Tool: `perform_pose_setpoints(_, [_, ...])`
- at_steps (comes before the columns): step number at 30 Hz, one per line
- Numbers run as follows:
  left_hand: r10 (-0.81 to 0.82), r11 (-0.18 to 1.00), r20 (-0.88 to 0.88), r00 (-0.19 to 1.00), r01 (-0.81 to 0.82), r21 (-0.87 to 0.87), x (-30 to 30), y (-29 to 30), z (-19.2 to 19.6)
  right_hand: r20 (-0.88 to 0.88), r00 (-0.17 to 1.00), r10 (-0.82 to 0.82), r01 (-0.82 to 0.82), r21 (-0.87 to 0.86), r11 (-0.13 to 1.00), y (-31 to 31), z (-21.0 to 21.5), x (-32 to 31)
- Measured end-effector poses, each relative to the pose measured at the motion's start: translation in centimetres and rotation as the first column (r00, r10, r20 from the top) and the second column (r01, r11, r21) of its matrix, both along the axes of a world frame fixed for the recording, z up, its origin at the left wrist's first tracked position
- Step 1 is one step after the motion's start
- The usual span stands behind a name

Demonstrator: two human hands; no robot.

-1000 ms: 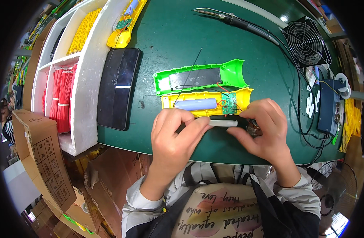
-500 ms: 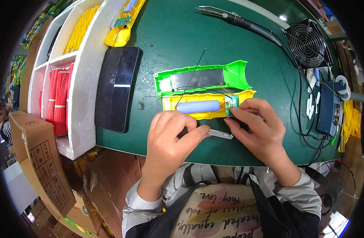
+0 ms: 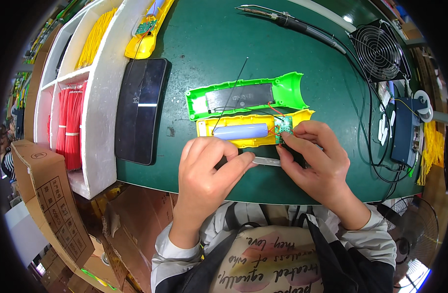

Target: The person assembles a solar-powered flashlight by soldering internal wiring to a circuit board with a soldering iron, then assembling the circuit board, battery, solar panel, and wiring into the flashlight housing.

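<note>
A yellow plastic half-shell (image 3: 248, 142) lies in front of me with a lavender cylindrical battery cell (image 3: 241, 131) and a small green circuit board (image 3: 283, 125) in it, joined by thin red wires. My left hand (image 3: 204, 168) is at its near left edge, thumb against the end of a narrow whitish translucent strip (image 3: 267, 161). The strip's other end reaches toward my right thumb. At the board's near right edge, my right hand (image 3: 317, 154) has its fingertips closed together; what they pinch is hidden. Behind lies a green half-shell (image 3: 287, 90) with a black rectangular piece (image 3: 241, 97).
A soldering iron (image 3: 292, 24) lies at the back, with a black fan (image 3: 378, 52) to its right. On the left are a black phone-like slab (image 3: 142, 110), a white divided tray (image 3: 99, 107) of red and yellow wires, and another yellow half-shell (image 3: 142, 47).
The whitish strip has turned and looks thinner, more edge-on. Both half-shells appear slightly further left, as does much of the table. My right fingertips stay at the circuit board.
</note>
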State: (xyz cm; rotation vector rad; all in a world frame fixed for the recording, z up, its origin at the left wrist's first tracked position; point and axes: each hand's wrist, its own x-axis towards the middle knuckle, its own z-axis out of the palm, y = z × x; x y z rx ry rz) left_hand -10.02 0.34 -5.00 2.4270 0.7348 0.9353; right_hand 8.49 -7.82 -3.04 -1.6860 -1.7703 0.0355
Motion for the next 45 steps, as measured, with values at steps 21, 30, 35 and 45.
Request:
perform_pose_setpoints(21, [0.15, 0.989, 0.058, 0.987, -0.15, -0.013, 1.3, -1.1, 0.1, 0.007, 0.997, 0.078, -0.078, 0.036, 0.996, -2.0, -0.2, 2.0])
perform_pose_setpoints(30, [0.168, 0.985, 0.048, 0.985, -0.17, 0.024, 1.5, -1.3, -0.1, 0.065, 0.996, 0.069, -0.074, 0.079, 0.994, -1.3, -0.3, 1.8])
perform_pose_setpoints(35, [0.154, 0.987, 0.051, 0.987, -0.156, 0.027, 1.5, -1.2, -0.1, 0.105, 0.993, 0.049, -0.057, 0.077, 0.995, -1.1, 0.0, 1.7])
perform_pose_setpoints(45, [0.169, 0.985, 0.075, 0.983, -0.171, 0.018, 1.6, -1.4, -0.4, 0.119, 0.991, 0.065, -0.077, 0.096, 0.992, -1.1, -0.3, 1.7])
